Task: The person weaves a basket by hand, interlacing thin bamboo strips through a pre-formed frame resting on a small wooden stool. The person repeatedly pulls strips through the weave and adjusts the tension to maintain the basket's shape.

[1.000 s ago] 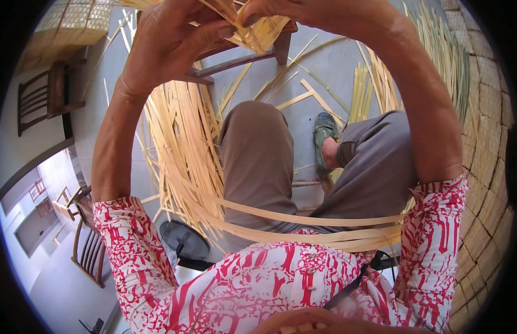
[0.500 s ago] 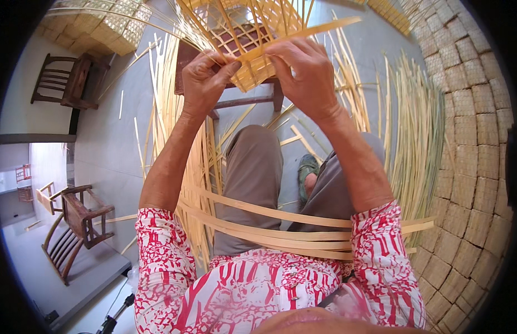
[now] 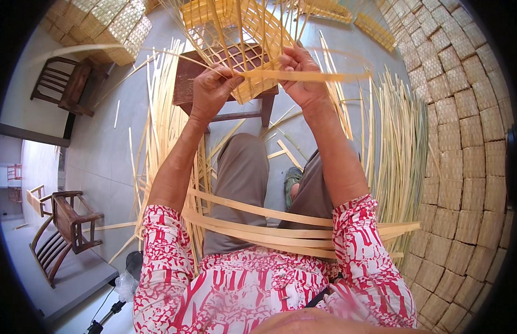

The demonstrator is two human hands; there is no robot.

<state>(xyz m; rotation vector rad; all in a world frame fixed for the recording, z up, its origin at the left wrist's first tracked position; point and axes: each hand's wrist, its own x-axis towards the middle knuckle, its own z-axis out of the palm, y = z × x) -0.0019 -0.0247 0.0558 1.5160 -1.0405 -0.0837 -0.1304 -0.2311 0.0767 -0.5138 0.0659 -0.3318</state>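
A half-woven bamboo basket (image 3: 253, 64), open-meshed with several upright strips, rests on a dark red wooden stool (image 3: 189, 78) in front of me. My left hand (image 3: 212, 92) is closed in a pinch on a flat bamboo strip (image 3: 264, 74) at the basket's near corner. That strip runs rightward across my right hand, its free end blurred. My right hand (image 3: 303, 78) is raised at the basket's right side, its fingers curled around what looks like an upright strip. Exactly how the fingertips grip it is hard to see.
Several long bamboo strips (image 3: 258, 222) lie across my lap. Loose strips (image 3: 158, 111) cover the floor at left, and a thick bundle (image 3: 400, 150) lies at right. Stacked woven baskets (image 3: 464, 145) line the right side. Wooden chairs (image 3: 63, 83) stand at left.
My right hand has left the flat strip and turned up to the basket's upright strips. The flat strip's free end has swung downward. My left hand keeps its pinch.
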